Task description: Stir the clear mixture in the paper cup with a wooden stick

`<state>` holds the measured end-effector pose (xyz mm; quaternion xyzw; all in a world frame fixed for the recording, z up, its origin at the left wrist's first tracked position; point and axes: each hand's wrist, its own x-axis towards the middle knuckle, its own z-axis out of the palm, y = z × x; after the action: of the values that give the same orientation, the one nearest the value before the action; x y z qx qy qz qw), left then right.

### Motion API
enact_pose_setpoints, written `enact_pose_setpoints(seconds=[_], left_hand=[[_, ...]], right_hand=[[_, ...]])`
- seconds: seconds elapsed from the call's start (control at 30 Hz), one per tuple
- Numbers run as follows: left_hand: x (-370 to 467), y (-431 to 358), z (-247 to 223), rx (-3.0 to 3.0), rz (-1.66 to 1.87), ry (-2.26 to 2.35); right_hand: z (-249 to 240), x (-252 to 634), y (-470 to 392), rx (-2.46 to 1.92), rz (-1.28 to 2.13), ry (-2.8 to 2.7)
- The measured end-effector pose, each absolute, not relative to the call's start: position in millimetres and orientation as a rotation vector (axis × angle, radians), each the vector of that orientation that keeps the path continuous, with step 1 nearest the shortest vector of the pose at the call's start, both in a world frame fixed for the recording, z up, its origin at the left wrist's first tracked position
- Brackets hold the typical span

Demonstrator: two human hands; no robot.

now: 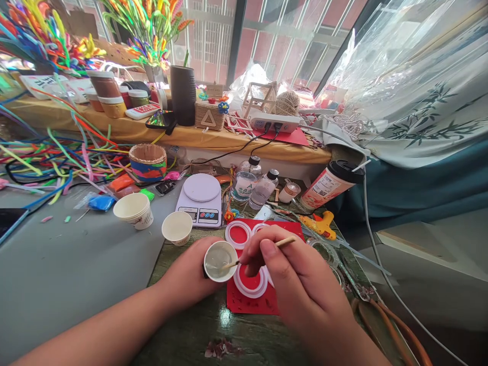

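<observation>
Low in the centre of the frame, the left hand (pixel 188 277) wraps around one small paper cup (pixel 220 261) holding clear liquid. Just right of it, the right hand (pixel 293 277) pinches one wooden stick (pixel 259 252) between closed fingertips, its tip dipped into the cup. Beneath lies one red mat (pixel 247 300) carrying three white rings (pixel 238 235) with red centres. Farther up, two empty paper cups (pixel 134 209) stand left of one white scale (pixel 201 199). Two clear bottles (pixel 244 183) sit right of the scale, then one yellow glue gun (pixel 320 223). Upper left, pipe cleaners (pixel 49 157) sprawl, too many to count.
</observation>
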<state>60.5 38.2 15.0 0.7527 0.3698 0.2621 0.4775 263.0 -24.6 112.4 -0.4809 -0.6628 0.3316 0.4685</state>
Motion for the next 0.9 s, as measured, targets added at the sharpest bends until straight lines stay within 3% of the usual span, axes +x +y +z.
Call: enact_pose_setpoints(seconds=[0.9], left_hand=[[60.3, 38.6, 12.3, 1.846, 0.648, 0.911]], right_hand=[[114.0, 263.5, -24.9, -1.224, 0.759, -1.678]])
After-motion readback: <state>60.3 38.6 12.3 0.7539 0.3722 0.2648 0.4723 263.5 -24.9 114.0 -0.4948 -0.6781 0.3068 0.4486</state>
